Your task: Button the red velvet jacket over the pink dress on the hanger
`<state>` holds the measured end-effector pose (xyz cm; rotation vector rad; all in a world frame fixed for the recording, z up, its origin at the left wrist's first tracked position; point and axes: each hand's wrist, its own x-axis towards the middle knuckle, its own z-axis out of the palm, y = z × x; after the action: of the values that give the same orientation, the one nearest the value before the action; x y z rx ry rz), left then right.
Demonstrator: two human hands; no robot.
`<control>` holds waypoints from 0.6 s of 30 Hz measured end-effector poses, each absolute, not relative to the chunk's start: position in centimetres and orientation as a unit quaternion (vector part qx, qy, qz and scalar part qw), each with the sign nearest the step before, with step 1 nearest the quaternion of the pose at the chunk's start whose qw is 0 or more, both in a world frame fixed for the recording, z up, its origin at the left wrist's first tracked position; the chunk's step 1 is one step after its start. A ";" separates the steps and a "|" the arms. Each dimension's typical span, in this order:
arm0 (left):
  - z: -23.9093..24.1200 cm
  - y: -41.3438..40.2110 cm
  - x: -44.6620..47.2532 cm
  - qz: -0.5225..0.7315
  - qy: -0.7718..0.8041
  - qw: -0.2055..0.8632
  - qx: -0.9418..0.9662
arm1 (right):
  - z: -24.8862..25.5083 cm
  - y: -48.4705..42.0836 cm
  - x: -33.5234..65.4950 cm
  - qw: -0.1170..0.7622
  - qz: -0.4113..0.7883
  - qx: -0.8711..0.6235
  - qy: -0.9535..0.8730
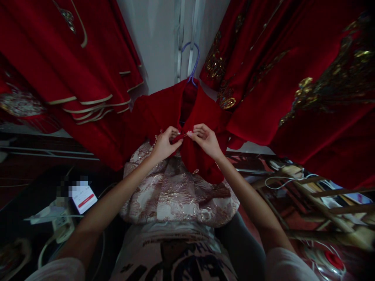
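A short red jacket (159, 99) hangs in front of me on a purple hanger (194, 66). Its two front edges meet at the neck, where both my hands are. My left hand (167, 144) pinches the left front edge between thumb and fingers. On the other edge, my right hand (205, 139) is closed, its fingertips at a small pale loop in the middle. Whether the two edges are fastened there I cannot tell. Below the jacket spreads a shiny pink and silver patterned skirt (175, 199). Small beaded trims show on the jacket's lower front.
Red garments with pale piping (96, 78) hang at the left, and red garments with gold embroidery (263, 113) at the right. A lit phone (83, 197) lies at lower left near a white power strip (63, 226). A wooden rack (331, 210) stands at lower right.
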<state>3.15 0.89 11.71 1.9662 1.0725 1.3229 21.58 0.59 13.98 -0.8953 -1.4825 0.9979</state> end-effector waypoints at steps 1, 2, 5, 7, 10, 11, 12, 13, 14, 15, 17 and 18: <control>11.7 1.1 3.2 0.492 0.395 0.281 0.723 | 14.0 0.6 21.6 0.539 0.418 -0.379 -0.626; 11.8 1.3 3.2 0.488 0.393 0.287 0.725 | 14.1 0.6 21.6 0.538 0.414 -0.381 -0.628; 12.5 1.4 3.0 0.453 0.395 0.250 0.759 | 14.6 0.6 21.5 0.538 0.390 -0.391 -0.637; 13.3 1.3 2.8 0.432 0.400 0.191 0.786 | 15.1 0.6 21.3 0.543 0.373 -0.393 -0.641; 14.6 1.0 2.5 0.402 0.396 0.121 0.817 | 15.6 0.8 21.1 0.557 0.355 -0.388 -0.643; 15.1 0.9 2.5 0.393 0.389 0.110 0.826 | 15.8 0.9 21.1 0.562 0.348 -0.387 -0.642; 15.4 0.8 2.4 0.388 0.379 0.105 0.833 | 15.8 1.0 21.1 0.567 0.341 -0.389 -0.641; 15.8 0.7 2.4 0.387 0.369 0.105 0.839 | 15.9 1.0 21.0 0.571 0.333 -0.391 -0.640; 16.0 0.7 2.4 0.390 0.359 0.110 0.841 | 15.9 1.1 21.0 0.574 0.326 -0.394 -0.639; 16.3 0.6 2.4 0.397 0.352 0.119 0.839 | 15.9 1.2 21.0 0.576 0.321 -0.397 -0.639; 16.7 0.5 2.6 0.416 0.354 0.145 0.825 | 15.9 1.2 20.9 0.578 0.315 -0.400 -0.639; 16.9 0.5 2.7 0.422 0.360 0.155 0.817 | 15.9 1.2 20.9 0.580 0.314 -0.400 -0.637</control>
<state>2.69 0.54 16.85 2.3421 1.0322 1.2096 20.87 1.20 15.87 -0.9361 -1.4884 0.7331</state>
